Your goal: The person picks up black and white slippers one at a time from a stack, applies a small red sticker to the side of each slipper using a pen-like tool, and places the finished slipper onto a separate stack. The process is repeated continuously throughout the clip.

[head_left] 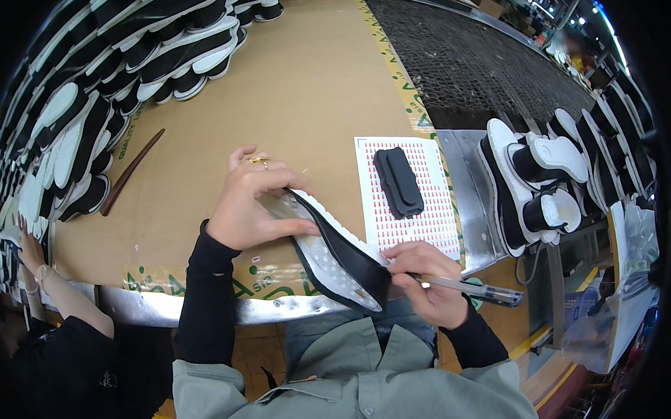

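My left hand (257,201) is closed around the far end of a wedge shoe sole (337,254), which is tilted on its side at the table's front edge. The sole has a black sidewall, a white edge and a pale, dotted face. At its thick heel end is my right hand (427,280), its fingers pinched round a clear-barrelled pen (475,287) with a dark end pointing right. The fingertips touch or nearly touch the heel edge, hiding the pen's tip. Just beyond my right hand lies a sheet of small red stickers (438,184), with a black oblong block (399,183) on it.
Black-and-white soles (186,59) are piled high at left and far left. More soles (534,180) are stacked at right. A thin brown strip (133,171) lies on the cardboard-covered table (301,78). Beyond is a dark mesh belt (485,56). Another person's arm (76,300) reaches in at left.
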Motion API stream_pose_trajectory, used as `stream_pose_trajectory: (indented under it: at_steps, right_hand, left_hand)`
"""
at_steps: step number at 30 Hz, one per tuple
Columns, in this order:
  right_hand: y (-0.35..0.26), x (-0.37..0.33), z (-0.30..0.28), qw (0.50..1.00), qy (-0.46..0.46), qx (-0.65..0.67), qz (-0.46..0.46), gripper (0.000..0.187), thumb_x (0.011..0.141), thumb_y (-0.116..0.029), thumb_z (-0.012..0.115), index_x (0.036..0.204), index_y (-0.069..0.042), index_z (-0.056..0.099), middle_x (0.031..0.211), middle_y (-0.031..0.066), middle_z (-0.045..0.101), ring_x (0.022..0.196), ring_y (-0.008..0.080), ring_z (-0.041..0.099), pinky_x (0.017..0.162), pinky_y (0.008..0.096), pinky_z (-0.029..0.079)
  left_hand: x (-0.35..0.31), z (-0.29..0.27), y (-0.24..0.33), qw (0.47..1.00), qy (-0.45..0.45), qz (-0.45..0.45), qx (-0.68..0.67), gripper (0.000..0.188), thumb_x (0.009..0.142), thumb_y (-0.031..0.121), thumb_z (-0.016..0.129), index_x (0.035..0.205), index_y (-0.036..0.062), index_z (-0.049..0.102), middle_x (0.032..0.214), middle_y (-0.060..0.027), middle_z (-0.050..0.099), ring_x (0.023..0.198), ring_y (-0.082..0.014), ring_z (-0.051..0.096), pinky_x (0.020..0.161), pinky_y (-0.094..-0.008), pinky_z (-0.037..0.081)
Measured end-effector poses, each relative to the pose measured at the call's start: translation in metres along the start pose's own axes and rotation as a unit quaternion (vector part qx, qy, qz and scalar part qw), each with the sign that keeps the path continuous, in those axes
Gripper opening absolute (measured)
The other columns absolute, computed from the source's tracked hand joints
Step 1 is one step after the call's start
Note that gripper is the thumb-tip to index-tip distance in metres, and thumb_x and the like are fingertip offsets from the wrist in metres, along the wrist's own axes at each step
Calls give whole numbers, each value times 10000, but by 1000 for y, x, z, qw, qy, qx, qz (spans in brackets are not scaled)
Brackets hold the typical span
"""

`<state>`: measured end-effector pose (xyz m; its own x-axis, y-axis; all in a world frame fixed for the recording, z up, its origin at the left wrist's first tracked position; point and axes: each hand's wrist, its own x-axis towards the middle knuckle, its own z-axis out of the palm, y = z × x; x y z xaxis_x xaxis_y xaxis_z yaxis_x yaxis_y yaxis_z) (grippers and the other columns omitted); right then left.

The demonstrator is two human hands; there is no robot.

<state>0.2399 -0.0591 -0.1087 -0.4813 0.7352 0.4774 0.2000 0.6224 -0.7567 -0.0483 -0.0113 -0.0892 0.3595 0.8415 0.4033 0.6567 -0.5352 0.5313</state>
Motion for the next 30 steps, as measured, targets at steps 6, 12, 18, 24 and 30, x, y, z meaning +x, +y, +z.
stream_pose_trajectory:
  at_steps: [6, 12, 18, 24, 30]
  right_hand:
    - [5, 16, 12, 999, 11, -15, -50, 153, 789, -40, 739, 887, 0, 628, 857, 139, 651, 846, 315, 654, 744, 349, 515]
    - [9, -28, 0, 999, 41, 24, 19, 135, 822, -47, 714, 922, 14, 649, 950, 162, 680, 901, 288, 668, 790, 339, 520]
    - [11, -37, 7, 993, 92, 68, 19, 126, 849, -48, 695, 941, 24, 649, 965, 174, 678, 915, 292, 670, 811, 335, 518]
    - [11, -42, 10, 992, 116, 49, 14, 124, 846, -34, 694, 949, 21, 653, 966, 171, 681, 934, 294, 672, 815, 336, 521]
    - [2, -38, 10, 987, 153, 23, 29, 118, 896, -34, 636, 995, 29, 637, 1002, 192, 687, 928, 271, 677, 822, 329, 523]
  left_hand:
    - [0, -1, 0, 1000, -9, -13, 9, 391, 563, 416, 882, 816, 168, 718, 774, 41, 667, 792, -165, 611, 1049, -481, 252]
    - [0, -1, 2, 1000, -15, -15, 15, 397, 567, 413, 882, 835, 168, 722, 787, 43, 669, 812, -165, 611, 1055, -493, 247]
    - [8, -13, 25, 989, -131, -7, 65, 595, 565, 487, 859, 1024, 143, 701, 992, -32, 676, 1023, -241, 620, 1101, -637, 121]
    - [11, 42, 92, 945, -269, 128, 136, 656, 571, 463, 854, 1041, 60, 635, 919, -112, 661, 993, -288, 641, 1089, -568, 246]
    - [23, 41, 93, 961, -255, 93, 54, 677, 565, 446, 859, 1054, 39, 626, 912, -143, 659, 905, -331, 641, 779, -407, 494]
